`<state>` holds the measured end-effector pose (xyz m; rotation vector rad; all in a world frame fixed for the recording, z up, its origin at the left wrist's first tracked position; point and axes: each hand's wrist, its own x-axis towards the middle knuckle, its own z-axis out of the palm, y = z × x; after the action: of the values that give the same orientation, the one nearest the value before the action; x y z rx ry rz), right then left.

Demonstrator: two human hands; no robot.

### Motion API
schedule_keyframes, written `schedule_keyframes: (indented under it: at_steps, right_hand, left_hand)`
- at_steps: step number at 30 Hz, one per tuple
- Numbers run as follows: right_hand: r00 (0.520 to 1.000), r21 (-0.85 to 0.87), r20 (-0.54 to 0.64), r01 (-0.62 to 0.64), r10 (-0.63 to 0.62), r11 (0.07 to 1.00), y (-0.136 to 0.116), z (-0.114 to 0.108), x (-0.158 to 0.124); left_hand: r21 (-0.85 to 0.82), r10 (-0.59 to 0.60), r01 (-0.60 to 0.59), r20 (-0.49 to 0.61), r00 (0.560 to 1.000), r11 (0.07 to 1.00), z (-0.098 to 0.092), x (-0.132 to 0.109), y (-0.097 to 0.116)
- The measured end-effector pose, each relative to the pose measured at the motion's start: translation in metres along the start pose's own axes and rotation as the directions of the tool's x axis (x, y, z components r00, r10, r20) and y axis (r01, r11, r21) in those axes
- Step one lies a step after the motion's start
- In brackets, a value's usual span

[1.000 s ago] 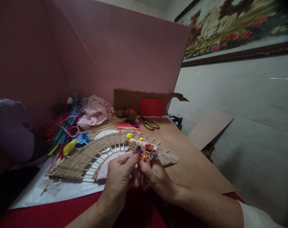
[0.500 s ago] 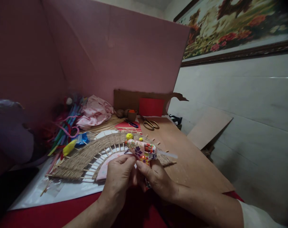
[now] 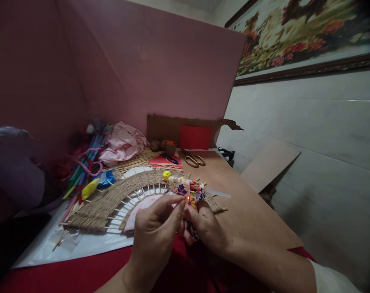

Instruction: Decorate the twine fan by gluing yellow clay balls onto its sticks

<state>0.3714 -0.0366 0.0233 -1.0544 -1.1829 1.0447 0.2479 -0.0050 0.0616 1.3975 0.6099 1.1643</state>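
Observation:
My right hand (image 3: 211,226) is wrapped round the grip of a flower-patterned glue gun (image 3: 180,187). The gun's small light glows red, its nozzle points left, and a clear glue stick (image 3: 220,194) sticks out at the back. Just left of the gun, my left hand (image 3: 157,230) is closed, thumb and forefinger pinched near the red light. What lies in that pinch, if anything, is too small to make out. Behind both hands lies a fan-shaped piece of woven twine (image 3: 95,207) on thin sticks, with a pink fabric inner arc (image 3: 136,217).
Gold-handled scissors (image 3: 194,160) lie on the brown board (image 3: 248,199). Yellow clay (image 3: 89,189), a blue packet (image 3: 107,178), pipe cleaners (image 3: 84,162) and crumpled pink cloth (image 3: 122,142) sit at the left. A small pot (image 3: 170,147) and red card (image 3: 195,137) stand at the back.
My left hand has shifted slightly, its pinched fingertips rising and moving right toward the red light. The glue gun has moved a little to the right.

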Motion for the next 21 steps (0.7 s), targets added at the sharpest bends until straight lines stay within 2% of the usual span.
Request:
schedule_keyframes:
  at_steps: [4,7,9,11,13,15,16,19,20,21]
  right_hand:
    - [0.999,-0.053,0.042,0.011,-0.009,0.999,0.003,0.003,-0.002]
    - [0.999,-0.029,0.033,0.022,-0.021,0.999,0.005,0.004,-0.003]
    - [0.999,-0.028,0.028,0.043,-0.042,0.999,0.008,0.004,-0.005]
    - [0.998,-0.066,0.028,0.056,-0.055,0.996,0.01,0.003,-0.006]
    - [0.998,-0.118,0.024,0.056,-0.054,0.991,0.011,0.002,-0.008]
    - [0.998,-0.151,0.026,0.054,-0.051,0.987,0.011,0.002,-0.009]
    - [0.998,-0.156,0.034,0.053,-0.048,0.986,0.01,0.002,-0.009]
    - [0.997,-0.143,0.069,0.034,-0.024,0.989,0.006,0.004,-0.008]
    - [0.997,-0.132,0.077,0.027,-0.017,0.991,0.004,0.004,-0.007]
    - [0.996,-0.117,0.084,0.02,-0.01,0.993,0.003,0.004,-0.006]
  left_hand:
    - [0.228,0.209,-0.228,0.105,0.972,0.947,-0.003,0.001,-0.001]
    - [0.368,0.372,-0.409,0.17,0.913,0.835,-0.004,0.006,-0.005]
    - [0.395,0.462,-0.51,0.217,0.86,0.764,-0.004,0.008,-0.007]
    - [0.398,0.498,-0.558,0.252,0.83,0.729,-0.003,0.008,-0.007]
    - [0.422,0.492,-0.561,0.271,0.827,0.712,-0.003,0.008,-0.005]
    - [0.481,0.509,-0.594,0.309,0.803,0.645,-0.004,0.008,-0.003]
    - [0.51,0.544,-0.64,0.347,0.764,0.574,-0.005,0.008,-0.003]
    - [0.535,0.636,-0.794,0.513,0.577,0.289,-0.009,0.011,-0.005]
    - [0.523,0.637,-0.821,0.558,0.531,0.227,-0.011,0.012,-0.006]
    - [0.513,0.629,-0.834,0.585,0.513,0.203,-0.012,0.012,-0.007]
